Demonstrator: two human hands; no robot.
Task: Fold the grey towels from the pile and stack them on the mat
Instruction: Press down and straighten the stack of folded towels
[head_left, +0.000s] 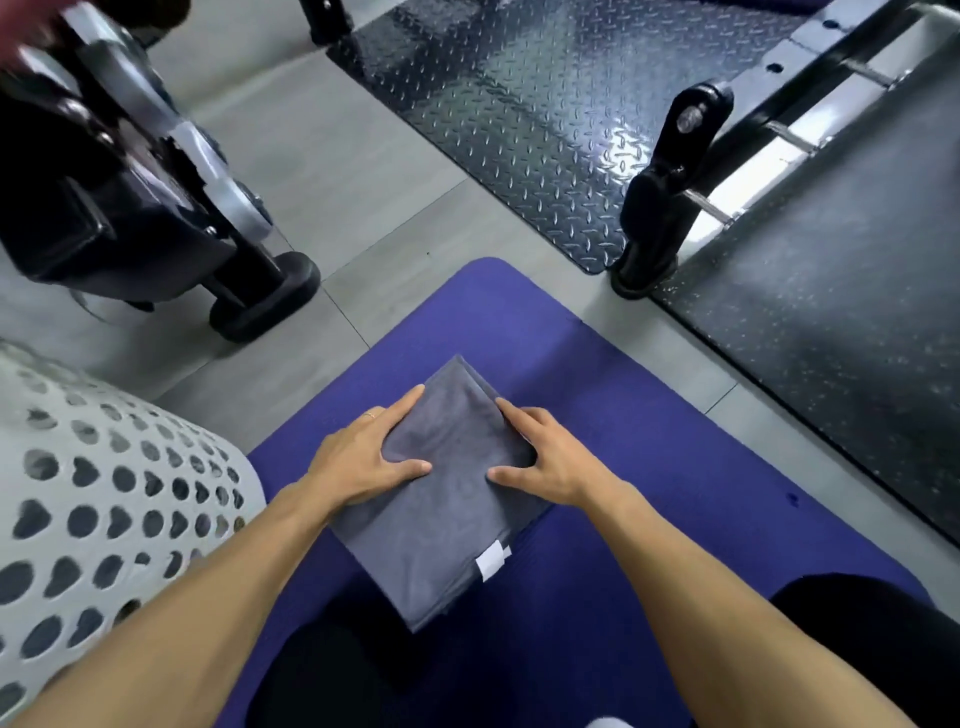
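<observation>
A folded grey towel (441, 509) with a white label at its near right corner lies on the purple mat (649, 441), just in front of my knees. My left hand (363, 452) rests on the towel's left edge with fingers straight and thumb on top. My right hand (545, 457) rests on its right edge the same way, fingers flat along the fold. Both hands press the far half of the towel down. The pile of towels is hidden from view.
A white perforated laundry basket (104, 493) stands at my left, close to the mat. Gym machine feet (265, 301) and a black bracket (665, 208) stand on the grey floor beyond. Black diamond-plate matting (519, 104) lies further off.
</observation>
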